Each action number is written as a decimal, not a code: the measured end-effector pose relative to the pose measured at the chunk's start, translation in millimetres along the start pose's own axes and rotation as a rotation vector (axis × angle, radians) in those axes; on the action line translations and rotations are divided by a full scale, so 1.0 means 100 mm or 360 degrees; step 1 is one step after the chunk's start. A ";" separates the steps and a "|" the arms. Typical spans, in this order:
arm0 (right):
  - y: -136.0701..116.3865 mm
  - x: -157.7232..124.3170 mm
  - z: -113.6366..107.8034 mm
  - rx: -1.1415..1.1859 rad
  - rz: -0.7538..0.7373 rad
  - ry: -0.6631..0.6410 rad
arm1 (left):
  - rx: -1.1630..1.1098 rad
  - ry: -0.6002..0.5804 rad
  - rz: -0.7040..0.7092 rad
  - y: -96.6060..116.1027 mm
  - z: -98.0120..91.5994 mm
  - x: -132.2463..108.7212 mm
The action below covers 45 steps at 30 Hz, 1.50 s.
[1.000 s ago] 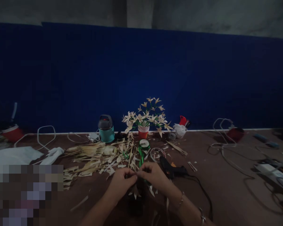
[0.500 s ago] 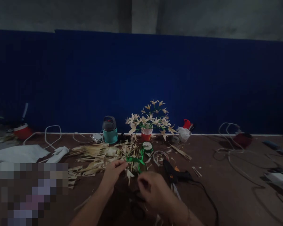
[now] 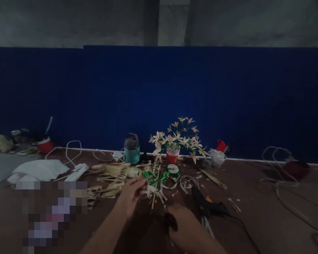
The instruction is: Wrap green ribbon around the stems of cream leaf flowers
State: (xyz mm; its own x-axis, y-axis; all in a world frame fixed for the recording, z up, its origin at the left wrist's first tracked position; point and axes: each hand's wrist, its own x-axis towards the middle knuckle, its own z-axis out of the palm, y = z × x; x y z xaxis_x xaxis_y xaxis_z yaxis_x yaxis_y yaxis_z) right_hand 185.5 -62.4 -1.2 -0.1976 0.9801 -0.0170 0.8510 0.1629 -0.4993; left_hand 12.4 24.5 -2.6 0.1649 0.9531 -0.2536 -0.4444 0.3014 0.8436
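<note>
My left hand (image 3: 132, 194) pinches a shiny green ribbon (image 3: 155, 180) between thumb and fingertips. From there the ribbon curls across to its roll (image 3: 172, 170), which lies behind the hands. Lower and to the right, my right hand (image 3: 182, 224) is closed around black-handled scissors (image 3: 170, 222); their blades are hard to make out in the dark. Pale dried-husk petals (image 3: 155, 193) lie just beyond my left fingertips. A black glue gun (image 3: 208, 204) rests to the right of my right hand.
Behind stands a red-and-white cup (image 3: 172, 155) with husk flowers (image 3: 178, 139), beside a teal lidded jar (image 3: 131, 153). Dried husks (image 3: 111, 173) spread at left near a white cloth (image 3: 39, 169). Cables (image 3: 277, 176) loop at right. A blue partition (image 3: 159, 88) closes the back.
My right hand has moved away from the ribbon, down onto the scissors. The ribbon, stretched between the hands before, now curls loosely from my left hand. The view has shifted left.
</note>
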 end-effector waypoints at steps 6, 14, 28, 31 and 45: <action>0.35 0.12 -0.08 0.0880 0.0199 -0.0285 | -0.0188 0.0032 0.0032 0.04 -0.01 0.03; 0.43 0.22 -0.01 0.1703 0.0290 -0.0336 | -0.0205 0.0023 -0.0056 0.01 -0.01 0.01; 0.27 0.21 0.00 0.1714 0.0199 -0.0186 | -0.0114 -0.0222 -0.0216 -0.16 0.13 -0.10; 0.20 0.21 -0.02 0.1682 0.0112 -0.0158 | -0.0101 -0.0243 -0.0226 -0.17 0.13 -0.11; 0.21 0.22 0.00 0.1600 0.0010 -0.0123 | -0.0048 -0.0315 -0.0253 -0.21 0.06 -0.07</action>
State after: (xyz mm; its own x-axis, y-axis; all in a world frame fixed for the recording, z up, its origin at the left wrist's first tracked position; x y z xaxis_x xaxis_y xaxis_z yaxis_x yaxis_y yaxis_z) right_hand 198.7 -37.7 -12.1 -0.2558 0.9649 -0.0602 0.0536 -0.0480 -0.9974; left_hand 25.9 11.3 -15.8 0.4025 0.8710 -0.2818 -0.4248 0.4504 0.7853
